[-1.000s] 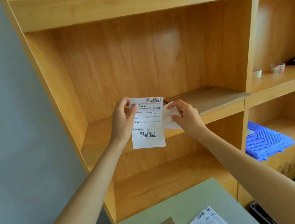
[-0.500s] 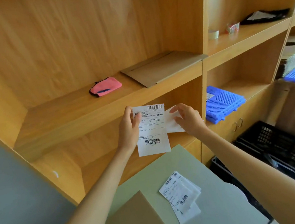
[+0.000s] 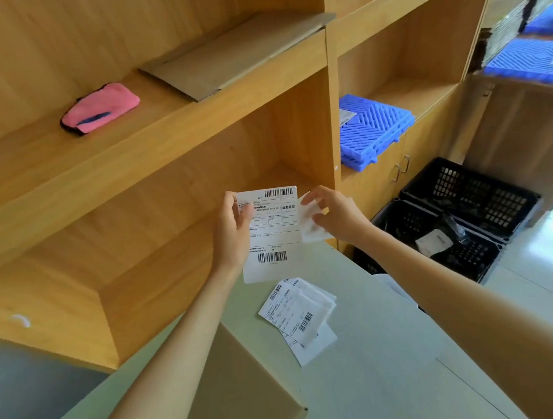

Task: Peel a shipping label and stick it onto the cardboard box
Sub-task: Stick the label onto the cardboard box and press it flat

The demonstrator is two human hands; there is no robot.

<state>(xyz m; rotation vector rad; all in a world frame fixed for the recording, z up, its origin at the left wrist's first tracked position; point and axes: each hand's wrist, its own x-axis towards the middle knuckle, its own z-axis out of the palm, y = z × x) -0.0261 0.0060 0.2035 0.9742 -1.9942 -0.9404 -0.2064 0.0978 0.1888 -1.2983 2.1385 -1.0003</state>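
My left hand (image 3: pixel 233 235) pinches the upper left corner of a white shipping label (image 3: pixel 273 240) with barcodes, held upright in front of the lower shelf. My right hand (image 3: pixel 336 213) grips a white backing sheet (image 3: pixel 309 222) beside the label's right edge. Whether the sheet is fully apart from the label I cannot tell. The brown cardboard box (image 3: pixel 234 396) lies on the pale green table (image 3: pixel 372 363) below my left forearm. A small stack of more labels (image 3: pixel 299 313) lies on the table just under my hands.
A wooden shelf unit (image 3: pixel 155 126) stands right behind the table, holding a pink cloth (image 3: pixel 99 107) and flat cardboard (image 3: pixel 233 54). Blue plastic grids (image 3: pixel 371 129) fill the shelf to the right. Black crates (image 3: pixel 467 201) sit on the floor at the right.
The camera has tilted down, bringing the table, box and label stack into view. Both hands keep the same grip, and the backing sheet is bent further away from the label.
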